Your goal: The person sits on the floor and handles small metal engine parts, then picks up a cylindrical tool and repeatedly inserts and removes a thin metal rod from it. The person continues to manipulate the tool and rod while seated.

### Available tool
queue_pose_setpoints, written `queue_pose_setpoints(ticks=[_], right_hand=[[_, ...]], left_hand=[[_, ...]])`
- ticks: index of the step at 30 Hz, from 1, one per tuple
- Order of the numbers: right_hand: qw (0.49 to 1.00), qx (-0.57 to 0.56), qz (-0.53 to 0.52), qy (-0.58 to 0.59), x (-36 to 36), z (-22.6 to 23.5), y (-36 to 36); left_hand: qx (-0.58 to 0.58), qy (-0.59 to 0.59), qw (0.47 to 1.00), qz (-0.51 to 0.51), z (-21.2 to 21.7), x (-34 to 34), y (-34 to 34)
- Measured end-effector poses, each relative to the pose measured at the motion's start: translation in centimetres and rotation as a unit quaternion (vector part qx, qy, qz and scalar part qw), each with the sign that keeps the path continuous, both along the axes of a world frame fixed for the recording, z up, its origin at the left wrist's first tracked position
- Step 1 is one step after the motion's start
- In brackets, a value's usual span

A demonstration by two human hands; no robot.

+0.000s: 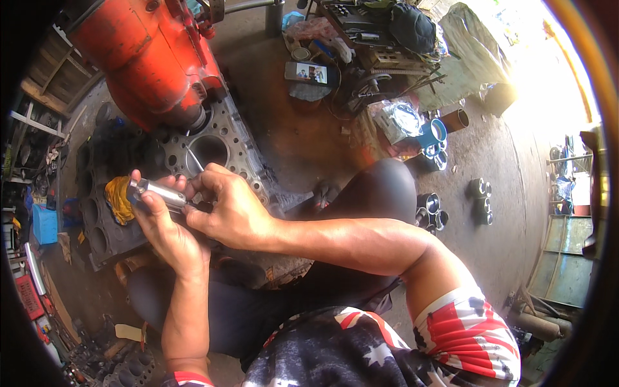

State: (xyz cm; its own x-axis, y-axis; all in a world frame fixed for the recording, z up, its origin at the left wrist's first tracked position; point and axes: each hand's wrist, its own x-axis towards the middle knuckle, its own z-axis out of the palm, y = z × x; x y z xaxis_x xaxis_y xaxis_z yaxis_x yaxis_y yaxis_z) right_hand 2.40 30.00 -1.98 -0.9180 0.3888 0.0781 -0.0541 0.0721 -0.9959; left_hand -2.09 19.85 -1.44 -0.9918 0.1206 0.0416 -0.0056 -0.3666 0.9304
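While both hands grip it, left hand and right hand, the metal cylinder lies near-level, end pointing up-left.

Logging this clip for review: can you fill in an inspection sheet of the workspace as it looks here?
Surface: bare concrete floor, dusty.
Job's things: shiny metal cylinder held in both hands above a dark engine block; a yellow rag lies on the block.
Clutter: metal sleeves on the floor, blue cups, phone, bags and tools.
Grippers: left hand closed under the cylinder; right hand gripping its end.
Cables: nothing seen clearly.
Surroundings: orange engine housing, wooden racks at left, bright daylight at right.
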Motion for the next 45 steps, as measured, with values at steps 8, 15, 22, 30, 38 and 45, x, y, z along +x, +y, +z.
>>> queue_pose_setpoints(ticks=[8, 15, 22, 30, 38, 45], right_hand=[[1.0, -0.009, -0.009, 0.007, -0.1, -0.3, -0.1], [1.0, 0.005, 0.004, -0.012, 0.0, 0.0, 0.1], [0.998, -0.006, 0.022, -0.051, 0.2, 0.7, 0.4], [0.998, -0.029, 0.029, -0.057, 0.2, 0.9, 0.5], [0.999, -0.006, 0.018, -0.03, 0.1, 0.9, 0.3], [0.998, 0.029, 0.021, -0.05, 0.2, 1.0, 0.6]], left_hand=[[0.004, 0.003, 1.0, -0.002, -0.1, 0.1, 0.1], [0.011, 0.003, 1.0, -0.004, -0.1, -0.1, -0.1], [0.015, 0.0, 1.0, -0.004, -0.1, 0.0, 0.1], [0.021, 0.004, 1.0, -0.007, 0.1, 0.1, 0.2], [0.016, 0.002, 1.0, -0.001, 0.2, 0.1, 0.3], [0.02, 0.002, 1.0, -0.006, 0.0, 0.0, 0.3]])
